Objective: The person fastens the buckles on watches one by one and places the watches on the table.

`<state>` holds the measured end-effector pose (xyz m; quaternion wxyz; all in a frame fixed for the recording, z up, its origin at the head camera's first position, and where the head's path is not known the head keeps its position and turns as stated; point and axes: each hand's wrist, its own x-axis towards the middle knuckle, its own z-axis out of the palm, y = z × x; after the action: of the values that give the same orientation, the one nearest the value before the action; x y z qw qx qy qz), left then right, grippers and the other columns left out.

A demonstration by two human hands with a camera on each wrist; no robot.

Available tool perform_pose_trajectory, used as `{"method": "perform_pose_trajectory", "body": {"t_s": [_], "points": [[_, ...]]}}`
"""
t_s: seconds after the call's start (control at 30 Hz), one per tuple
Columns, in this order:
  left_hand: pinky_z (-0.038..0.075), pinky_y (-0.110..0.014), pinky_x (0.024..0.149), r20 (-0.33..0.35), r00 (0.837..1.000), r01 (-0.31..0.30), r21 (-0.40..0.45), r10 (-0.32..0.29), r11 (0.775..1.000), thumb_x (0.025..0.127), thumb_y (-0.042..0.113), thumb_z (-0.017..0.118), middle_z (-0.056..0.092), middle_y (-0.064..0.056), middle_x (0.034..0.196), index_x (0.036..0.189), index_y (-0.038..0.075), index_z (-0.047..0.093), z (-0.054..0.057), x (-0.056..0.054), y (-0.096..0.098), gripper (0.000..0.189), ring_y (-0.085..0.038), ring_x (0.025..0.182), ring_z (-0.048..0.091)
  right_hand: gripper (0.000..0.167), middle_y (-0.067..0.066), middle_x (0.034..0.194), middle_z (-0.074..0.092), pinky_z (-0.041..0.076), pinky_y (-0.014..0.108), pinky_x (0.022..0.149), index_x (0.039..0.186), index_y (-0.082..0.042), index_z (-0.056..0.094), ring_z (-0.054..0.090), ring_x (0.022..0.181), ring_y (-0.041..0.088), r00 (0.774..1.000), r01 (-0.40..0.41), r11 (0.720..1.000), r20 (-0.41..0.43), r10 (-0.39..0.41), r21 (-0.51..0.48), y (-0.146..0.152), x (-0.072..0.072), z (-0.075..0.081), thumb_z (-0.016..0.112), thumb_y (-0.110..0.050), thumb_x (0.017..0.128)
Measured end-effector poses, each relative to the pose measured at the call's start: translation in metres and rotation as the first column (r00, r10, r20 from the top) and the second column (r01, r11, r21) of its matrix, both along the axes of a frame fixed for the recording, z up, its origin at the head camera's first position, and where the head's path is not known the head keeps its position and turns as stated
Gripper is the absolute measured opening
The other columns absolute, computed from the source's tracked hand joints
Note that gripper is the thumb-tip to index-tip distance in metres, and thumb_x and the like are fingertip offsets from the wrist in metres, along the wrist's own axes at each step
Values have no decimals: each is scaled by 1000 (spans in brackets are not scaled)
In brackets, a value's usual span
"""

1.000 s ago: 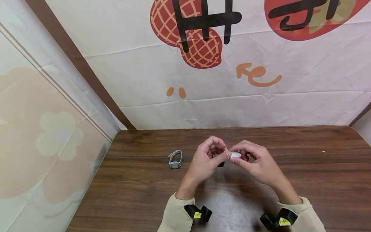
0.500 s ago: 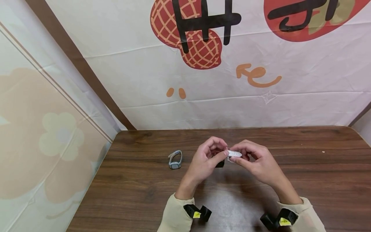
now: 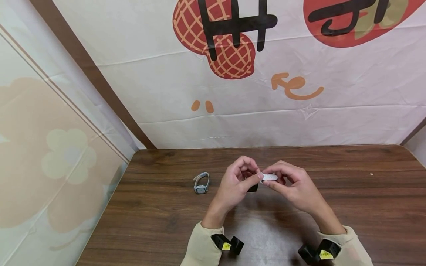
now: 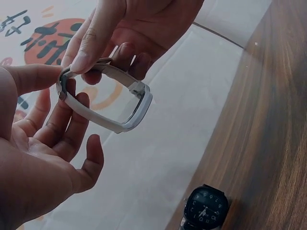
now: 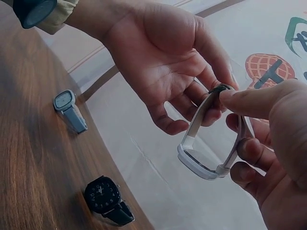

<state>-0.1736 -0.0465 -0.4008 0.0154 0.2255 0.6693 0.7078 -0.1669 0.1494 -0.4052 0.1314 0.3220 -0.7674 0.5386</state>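
Both hands hold a white wristwatch (image 4: 140, 111) off the table, its band forming a loop with the case hanging at the far end from the fingers. At the metal buckle, my left hand (image 3: 237, 183) pinches the band between thumb and fingers. My right hand (image 3: 297, 184) pinches the strap beside it, thumb on top in the left wrist view. The pale strap end shows between the hands in the head view. Below them on the table lies a black watch (image 5: 102, 194) with white numerals, mostly hidden by the left hand in the head view.
A light blue watch (image 3: 201, 189) rests on the wooden table (image 3: 159, 214), left of the hands. Behind the table's far edge hangs a white printed cloth (image 3: 159, 88). A tiny pale speck (image 3: 371, 173) lies at the right.
The white strap end between the fingertips has shifted and turned slightly; half a second ago its holes showed more plainly. Both hands stay in nearly the same place.
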Motion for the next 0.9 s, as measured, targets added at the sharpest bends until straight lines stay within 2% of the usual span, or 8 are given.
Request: {"method": "perform_pose_trajectory", "body": {"t_s": [0.3,0.43,0.57,0.77,0.83,0.9], "points": [[45,-28,72,12,1000,-25,-6,25,1000,87,-2,69,65,-16,87,96,-1,52,-1,-1,-1,19,-13,79,58,34,-4,93,67,40,23,52,105,-15,71,49,66,7,1000,-2,1000,-3,2,-2,-2,-1,-1,77,8,80],[45,-26,70,31,999,-40,-9,40,999,87,-1,70,67,-16,87,96,0,54,1,0,0,18,-12,79,59,31,-1,95,68,46,22,55,105,-11,70,57,72,9,998,-33,999,48,34,-32,-1,-1,-2,73,9,83],[46,-25,72,52,998,-47,-13,47,999,88,2,72,68,-12,90,101,0,58,2,1,0,19,-12,80,59,27,5,95,69,52,24,57,107,-3,68,62,71,10,993,-52,993,95,63,-110,-1,0,-2,68,13,85],[52,-38,91,46,998,-28,-44,30,999,85,0,75,68,-15,103,111,2,59,0,-1,0,30,-12,93,62,24,4,89,70,49,24,54,107,2,67,61,65,12,991,12,979,131,15,-203,-2,0,0,66,14,86],[53,-38,90,36,999,-30,-52,32,998,85,0,75,67,-18,103,111,1,59,0,-1,1,31,-12,93,63,23,4,86,70,47,24,54,106,1,68,61,66,12,990,47,977,139,-19,-206,-2,-1,0,67,12,86],[55,-33,86,33,999,-36,-50,37,998,86,0,74,67,-20,103,111,0,60,0,-1,2,29,-11,91,64,22,4,84,70,47,24,54,105,0,68,61,68,12,989,77,978,142,-50,-196,-2,-1,1,68,11,86]]}}
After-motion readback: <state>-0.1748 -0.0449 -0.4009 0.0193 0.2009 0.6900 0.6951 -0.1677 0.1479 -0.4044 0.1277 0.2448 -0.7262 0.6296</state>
